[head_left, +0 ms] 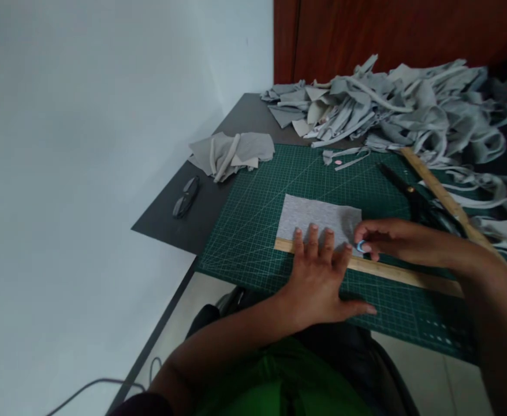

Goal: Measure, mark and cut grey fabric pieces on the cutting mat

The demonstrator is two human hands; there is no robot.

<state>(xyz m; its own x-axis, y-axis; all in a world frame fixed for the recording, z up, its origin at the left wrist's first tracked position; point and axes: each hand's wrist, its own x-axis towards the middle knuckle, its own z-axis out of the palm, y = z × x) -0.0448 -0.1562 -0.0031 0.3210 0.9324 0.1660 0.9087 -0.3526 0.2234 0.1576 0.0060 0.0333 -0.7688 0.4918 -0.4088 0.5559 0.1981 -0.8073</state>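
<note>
My left hand (316, 277) lies flat with fingers spread, pressing on a wooden ruler (392, 273) and the lower part of a grey fabric piece (316, 215). The ruler runs along the fabric's near edge and extends to the right beyond it. My right hand (386, 240) is closed in a pinch on a small light-blue piece of tailor's chalk (360, 247). It is at the fabric's lower right corner, just above the ruler. Both the fabric and ruler rest on a green cutting mat (249, 231).
Black scissors (414, 199) and a second wooden ruler (435, 188) lie right of the fabric. A large heap of grey fabric scraps (392, 110) covers the back. Glasses (187, 196) and a smaller scrap pile (231, 153) are at the left, beside a white wall (106, 144).
</note>
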